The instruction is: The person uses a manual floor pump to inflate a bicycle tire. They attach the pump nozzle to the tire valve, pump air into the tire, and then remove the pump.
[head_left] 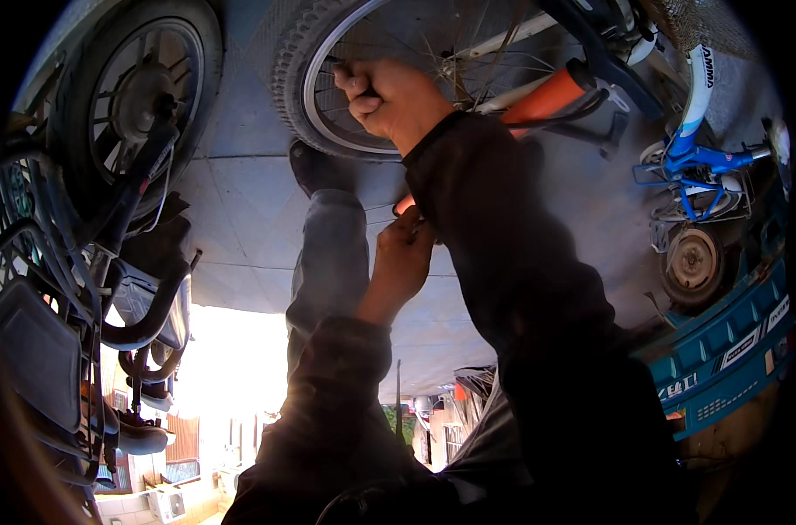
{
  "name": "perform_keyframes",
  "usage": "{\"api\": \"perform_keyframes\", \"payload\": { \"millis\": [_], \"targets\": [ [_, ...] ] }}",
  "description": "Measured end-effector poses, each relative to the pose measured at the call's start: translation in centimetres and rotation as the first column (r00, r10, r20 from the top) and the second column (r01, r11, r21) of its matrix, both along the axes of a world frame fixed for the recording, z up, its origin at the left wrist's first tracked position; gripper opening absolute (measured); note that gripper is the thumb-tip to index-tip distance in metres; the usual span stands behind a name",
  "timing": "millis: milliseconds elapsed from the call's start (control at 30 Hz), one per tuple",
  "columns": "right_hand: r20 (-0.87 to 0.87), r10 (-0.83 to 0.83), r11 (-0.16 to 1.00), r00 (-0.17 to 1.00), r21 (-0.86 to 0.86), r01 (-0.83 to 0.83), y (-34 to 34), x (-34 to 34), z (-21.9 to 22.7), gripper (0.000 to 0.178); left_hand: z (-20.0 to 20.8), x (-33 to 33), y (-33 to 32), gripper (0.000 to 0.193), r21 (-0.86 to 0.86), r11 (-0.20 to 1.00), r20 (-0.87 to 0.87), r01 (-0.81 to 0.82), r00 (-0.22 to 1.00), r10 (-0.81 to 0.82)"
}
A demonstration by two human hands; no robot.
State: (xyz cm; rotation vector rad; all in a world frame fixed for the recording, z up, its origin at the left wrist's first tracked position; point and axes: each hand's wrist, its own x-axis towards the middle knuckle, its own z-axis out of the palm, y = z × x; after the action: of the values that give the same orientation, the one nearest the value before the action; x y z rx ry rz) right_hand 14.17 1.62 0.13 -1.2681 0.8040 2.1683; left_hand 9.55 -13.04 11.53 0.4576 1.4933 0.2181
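- The right hand (389, 96) is clenched in a fist against the rim of a bicycle wheel (328, 79) at the top middle of the view, fingers curled tight around something dark by the spokes; what it is cannot be made out.
- The left hand (404, 254) sits below it, fingers pinched narrow on a small orange piece (404, 205) that peeks out just above the knuckles.
- An orange pump (551, 94) lies slanted to the right of the wheel, its black hose curving beside it.
- A grey trouser leg (328, 262) and dark shoe (315, 166) stand on the paved ground under the wheel.
- A blue bicycle frame (700, 162) sits to the right, with a white tube bearing dark lettering above it.
- A teal crate-like body (730, 350) at lower right carries small white rectangular labels.
- A dark scooter (127, 114) fills the left side.
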Motion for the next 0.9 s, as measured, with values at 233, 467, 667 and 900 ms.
{"api": "perform_keyframes", "payload": {
  "millis": [233,467,667,900],
  "targets": [
    [0.013,-0.011,0.996,1.000,0.093,0.009,-0.7,-0.1,0.3,0.014,-0.4,-0.2,-0.4,0.026,0.018,1.000,0.039,-0.020,0.999,0.020],
    [0.068,0.018,0.995,0.998,0.095,-0.025,-0.7,-0.8,0.7,0.027,-0.9,-0.5,-1.1,0.030,0.003,0.999,0.003,0.039,0.999,-0.039],
    [0.112,0.051,0.987,0.992,0.149,-0.068,-0.8,-0.8,0.9,0.026,-1.1,-0.5,-1.4,0.029,0.038,0.999,-0.016,0.037,0.999,-0.036],
    [0.062,-0.087,0.992,0.994,0.098,0.081,-1.2,-1.1,0.4,0.022,-0.8,-0.5,-0.8,0.024,-0.014,0.998,-0.020,0.067,0.998,-0.067]
  ]
}}
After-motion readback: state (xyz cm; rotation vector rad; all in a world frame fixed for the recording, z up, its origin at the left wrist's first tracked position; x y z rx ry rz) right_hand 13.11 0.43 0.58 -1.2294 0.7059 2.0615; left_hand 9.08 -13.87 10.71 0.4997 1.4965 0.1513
